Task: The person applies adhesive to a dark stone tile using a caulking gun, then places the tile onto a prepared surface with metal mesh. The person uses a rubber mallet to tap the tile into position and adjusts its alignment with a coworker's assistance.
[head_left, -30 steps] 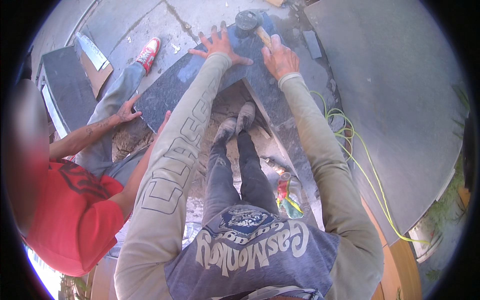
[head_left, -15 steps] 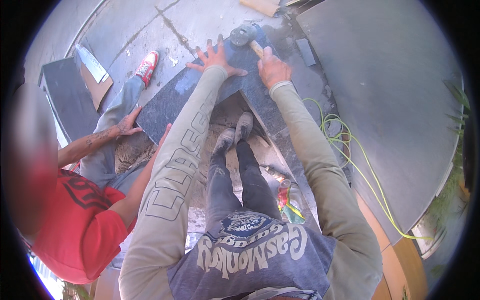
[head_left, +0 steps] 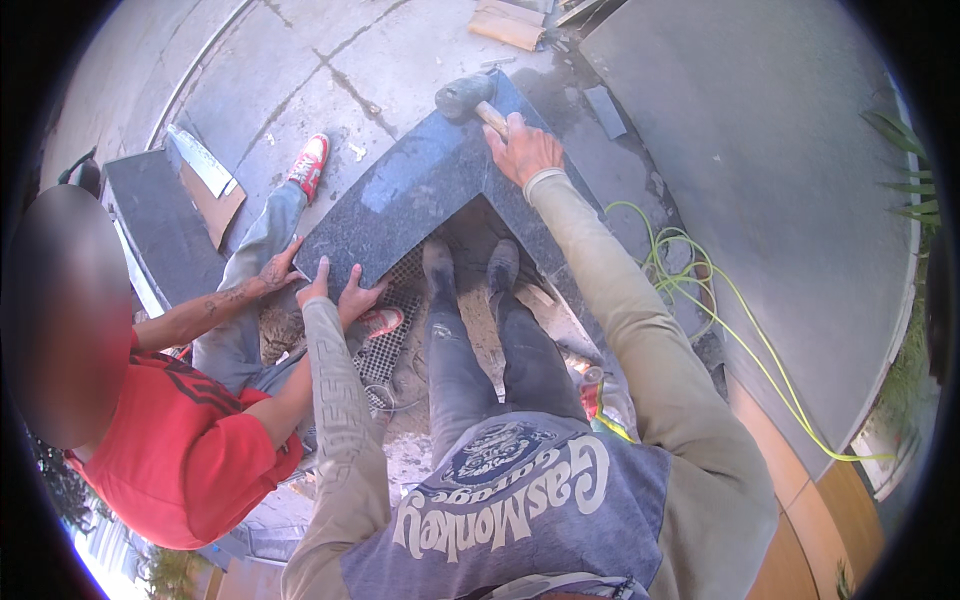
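Observation:
A dark, speckled stone slab [head_left: 425,160] with an angular cut-out spreads in front of me. My right hand [head_left: 527,152] is wrapped round the wooden handle of a mallet [head_left: 463,97], whose dark round head rests on or just over the slab's far corner. At the slab's near left edge, my left hand [head_left: 314,286] grips the rim with its thumb on top; its other fingers are mostly hidden. On either side of it are a co-worker's two hands, one [head_left: 280,268] at the slab's left corner, the other [head_left: 358,296] under the near edge.
The co-worker in a red shirt [head_left: 200,450] crouches at my left. A dark panel [head_left: 150,215] and cardboard [head_left: 215,205] lie beyond them. A yellow-green hose [head_left: 745,345] coils at right, beside a large grey surface [head_left: 770,180]. A black grid mat [head_left: 385,345] lies below the slab.
My left hand has left the slab's top, where it lay spread, and come back to the near left edge. The co-worker's second hand now shows under that edge. The mallet stays in my right hand.

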### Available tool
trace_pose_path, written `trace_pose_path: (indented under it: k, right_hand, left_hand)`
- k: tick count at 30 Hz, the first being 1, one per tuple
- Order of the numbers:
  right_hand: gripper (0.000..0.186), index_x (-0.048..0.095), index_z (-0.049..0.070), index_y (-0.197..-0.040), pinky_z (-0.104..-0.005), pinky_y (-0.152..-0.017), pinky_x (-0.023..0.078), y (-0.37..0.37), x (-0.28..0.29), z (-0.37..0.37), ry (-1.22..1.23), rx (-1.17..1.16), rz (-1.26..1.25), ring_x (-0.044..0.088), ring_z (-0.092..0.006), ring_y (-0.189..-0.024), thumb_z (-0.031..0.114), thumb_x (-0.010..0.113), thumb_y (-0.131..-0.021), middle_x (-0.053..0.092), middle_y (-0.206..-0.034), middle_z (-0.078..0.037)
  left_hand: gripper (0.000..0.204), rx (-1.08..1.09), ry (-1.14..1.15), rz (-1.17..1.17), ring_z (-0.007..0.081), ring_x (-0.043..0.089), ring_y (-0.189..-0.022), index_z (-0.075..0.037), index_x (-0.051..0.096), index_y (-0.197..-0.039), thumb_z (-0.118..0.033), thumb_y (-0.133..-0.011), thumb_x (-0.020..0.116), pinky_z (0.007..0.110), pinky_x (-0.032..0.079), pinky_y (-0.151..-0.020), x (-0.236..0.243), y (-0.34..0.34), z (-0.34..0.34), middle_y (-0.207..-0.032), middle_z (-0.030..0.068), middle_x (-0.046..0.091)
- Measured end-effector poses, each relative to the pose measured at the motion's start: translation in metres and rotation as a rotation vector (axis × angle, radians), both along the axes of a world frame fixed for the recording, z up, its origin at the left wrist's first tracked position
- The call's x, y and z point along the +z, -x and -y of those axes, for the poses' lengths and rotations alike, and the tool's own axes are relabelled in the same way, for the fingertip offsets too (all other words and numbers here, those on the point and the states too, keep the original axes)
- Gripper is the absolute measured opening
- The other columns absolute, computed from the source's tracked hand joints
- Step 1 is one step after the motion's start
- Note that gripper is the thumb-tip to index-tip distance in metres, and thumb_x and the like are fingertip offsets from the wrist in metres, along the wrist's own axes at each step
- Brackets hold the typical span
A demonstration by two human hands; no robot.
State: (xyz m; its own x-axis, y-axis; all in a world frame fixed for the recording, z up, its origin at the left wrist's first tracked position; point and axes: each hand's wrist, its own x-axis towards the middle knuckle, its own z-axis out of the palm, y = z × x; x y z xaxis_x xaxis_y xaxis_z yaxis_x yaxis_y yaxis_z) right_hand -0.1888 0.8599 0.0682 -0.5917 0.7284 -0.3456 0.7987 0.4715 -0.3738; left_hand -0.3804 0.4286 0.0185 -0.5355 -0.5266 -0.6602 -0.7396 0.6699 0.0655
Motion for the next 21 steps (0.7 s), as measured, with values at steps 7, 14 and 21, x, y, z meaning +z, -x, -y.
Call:
trace_pose_path:
  k: [7,14,21]
  right_hand:
    - [0.05,0.06,0.009,-0.108,-0.0562,-0.086,0.052,0.003,0.012,0.003,0.032,0.006,-0.036,0.071,-0.0461,-0.094,0.057,0.05,-0.1,0.074,-0.095,-0.026]
    - [0.051,0.061,0.01,-0.114,-0.0555,-0.089,0.052,0.007,-0.004,-0.007,0.095,-0.115,0.088,0.071,-0.0459,-0.099,0.058,0.048,-0.101,0.074,-0.101,-0.027]
    - [0.054,0.061,0.011,-0.121,-0.0564,-0.089,0.052,0.008,0.002,-0.011,0.095,-0.163,0.141,0.07,-0.0457,-0.104,0.059,0.046,-0.1,0.072,-0.107,-0.028]
  left_hand:
    - [0.084,-0.064,0.135,-0.233,0.0264,0.064,-0.113,-0.004,0.056,-0.138,-0.043,-0.071,0.089,0.048,0.051,-0.1,0.011,0.042,-0.046,-0.129,0.0192,0.064]
    - [0.098,-0.156,0.37,-0.034,0.0262,0.061,-0.123,-0.006,0.049,-0.147,-0.047,-0.068,0.09,0.049,0.05,-0.101,0.042,0.022,-0.082,-0.135,0.0195,0.062]
    - [0.11,-1.412,-0.168,-0.435,0.036,0.045,-0.142,-0.003,0.038,-0.154,-0.061,-0.073,0.084,0.049,0.033,-0.12,0.008,-0.007,-0.266,-0.152,0.0196,0.049]
